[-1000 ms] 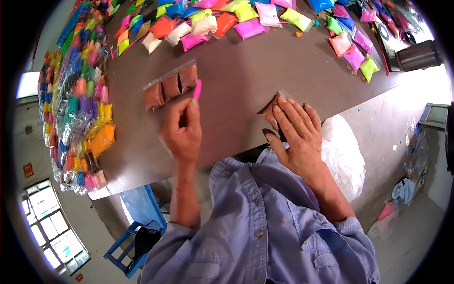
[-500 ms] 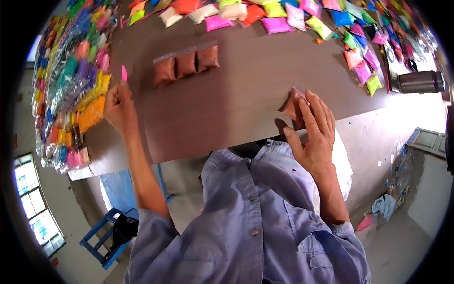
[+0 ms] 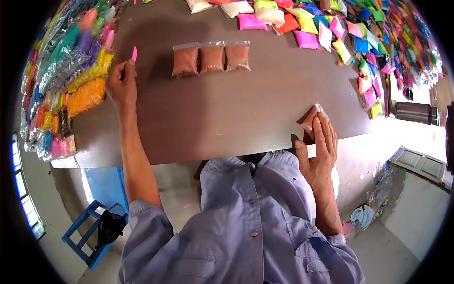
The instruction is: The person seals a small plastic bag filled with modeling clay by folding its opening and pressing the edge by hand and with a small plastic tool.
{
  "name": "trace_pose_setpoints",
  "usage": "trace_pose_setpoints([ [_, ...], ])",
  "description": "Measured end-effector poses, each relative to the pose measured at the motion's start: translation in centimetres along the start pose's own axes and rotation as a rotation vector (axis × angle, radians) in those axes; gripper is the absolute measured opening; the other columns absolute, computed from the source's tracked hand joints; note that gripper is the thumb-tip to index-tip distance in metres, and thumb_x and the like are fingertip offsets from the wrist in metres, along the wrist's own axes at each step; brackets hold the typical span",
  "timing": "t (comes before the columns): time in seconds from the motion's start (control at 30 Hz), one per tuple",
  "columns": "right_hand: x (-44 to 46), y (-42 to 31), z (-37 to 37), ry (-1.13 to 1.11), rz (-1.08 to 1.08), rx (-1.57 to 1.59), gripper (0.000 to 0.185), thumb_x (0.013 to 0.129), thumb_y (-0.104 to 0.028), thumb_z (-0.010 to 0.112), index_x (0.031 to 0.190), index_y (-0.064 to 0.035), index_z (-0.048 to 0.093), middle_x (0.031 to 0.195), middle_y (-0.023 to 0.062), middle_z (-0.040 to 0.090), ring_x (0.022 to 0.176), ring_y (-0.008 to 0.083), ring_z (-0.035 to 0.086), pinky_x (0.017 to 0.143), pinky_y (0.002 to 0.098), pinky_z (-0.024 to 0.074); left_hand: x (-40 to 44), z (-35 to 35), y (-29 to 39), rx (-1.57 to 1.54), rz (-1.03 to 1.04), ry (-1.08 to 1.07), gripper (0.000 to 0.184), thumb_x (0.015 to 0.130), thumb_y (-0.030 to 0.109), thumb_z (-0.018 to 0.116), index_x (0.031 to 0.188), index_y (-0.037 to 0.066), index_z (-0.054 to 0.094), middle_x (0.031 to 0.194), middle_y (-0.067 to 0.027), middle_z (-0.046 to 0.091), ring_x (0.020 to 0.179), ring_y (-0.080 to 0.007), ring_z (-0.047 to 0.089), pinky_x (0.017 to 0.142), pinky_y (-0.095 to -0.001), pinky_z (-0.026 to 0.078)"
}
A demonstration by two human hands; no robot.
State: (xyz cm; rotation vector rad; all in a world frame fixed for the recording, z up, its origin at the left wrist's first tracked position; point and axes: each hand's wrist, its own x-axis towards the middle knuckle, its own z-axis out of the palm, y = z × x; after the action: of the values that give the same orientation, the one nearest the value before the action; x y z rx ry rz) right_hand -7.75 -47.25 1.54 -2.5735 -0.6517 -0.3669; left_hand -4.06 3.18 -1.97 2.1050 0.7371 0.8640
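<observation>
My left hand (image 3: 124, 86) is closed on a small pink strip (image 3: 134, 53), held upright over the left part of the brown table (image 3: 179, 123). To its right lie three brown packets (image 3: 212, 57) side by side, their clear edges toward the far side. My right hand (image 3: 321, 149) rests at the table's front right edge, its fingers lying on a single brown packet (image 3: 309, 122) and its thumb apart. Part of that packet is hidden under the fingers.
Many coloured packets (image 3: 307, 39) spread along the far side and far right. Bundles of bagged coloured packets (image 3: 86, 97) fill the left edge. A dark metal flask (image 3: 416, 113) lies at the right. A blue stool (image 3: 90, 232) stands below left.
My left hand has moved left, away from the three packets, with the pink strip. My right hand stays on the single packet. The view has shifted.
</observation>
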Motion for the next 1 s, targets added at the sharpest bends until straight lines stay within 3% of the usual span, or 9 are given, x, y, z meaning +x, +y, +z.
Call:
trace_pose_setpoints([
  [0.17, 0.2, 0.2, -0.1, 0.052, 0.112, 0.233, 0.059, 0.089, -0.015, 0.078, 0.141, 0.0055, 0.060, 0.151, 0.0264, 0.056, 0.137, 0.0429, 0.056, 0.113, 0.0499, 0.0447, -0.6, -0.5, 0.2, -0.141, -0.098, -0.037, 0.024, 0.096, 0.031, 0.080, 0.101, 0.007, 0.078, 0.079, 0.0040, 0.064, 0.067, -0.0016, 0.050, 0.057, -0.0186, 0.038],
  [0.37, -0.8, -0.5, -0.4, -0.095, -0.010, -0.039, 0.074, 0.089, -0.026, 0.081, 0.151, 0.0029, 0.052, 0.154, 0.0233, 0.054, 0.141, 0.0415, 0.052, 0.118, 0.0527, 0.0363, -0.6, -0.4, -0.4, -0.209, -0.144, -0.062, 0.025, 0.097, 0.031, 0.079, 0.106, 0.008, 0.078, 0.081, 0.0045, 0.063, 0.068, -0.0020, 0.048, 0.059, -0.0188, 0.038],
  [0.9, 1.1, -0.8, -1.7, -0.139, 0.022, -0.038, 0.061, 0.088, -0.023, 0.079, 0.141, 0.0026, 0.062, 0.151, 0.0226, 0.057, 0.139, 0.0390, 0.054, 0.116, 0.0512, 0.0380, -0.6, -0.7, -0.1, -0.152, -0.109, -0.079, 0.028, 0.098, 0.034, 0.078, 0.108, 0.008, 0.078, 0.081, 0.0046, 0.061, 0.068, -0.0030, 0.047, 0.060, -0.0189, 0.037],
  [1.0, 1.1, -1.5, -1.4, -0.048, -0.012, -0.069, 0.060, 0.088, -0.024, 0.080, 0.140, 0.0018, 0.063, 0.150, 0.0214, 0.058, 0.138, 0.0382, 0.055, 0.116, 0.0508, 0.0377, -0.7, -0.9, 0.0, -0.124, -0.065, -0.084, 0.029, 0.098, 0.035, 0.078, 0.107, 0.008, 0.078, 0.082, 0.0042, 0.062, 0.068, -0.0034, 0.047, 0.060, -0.0193, 0.037],
])
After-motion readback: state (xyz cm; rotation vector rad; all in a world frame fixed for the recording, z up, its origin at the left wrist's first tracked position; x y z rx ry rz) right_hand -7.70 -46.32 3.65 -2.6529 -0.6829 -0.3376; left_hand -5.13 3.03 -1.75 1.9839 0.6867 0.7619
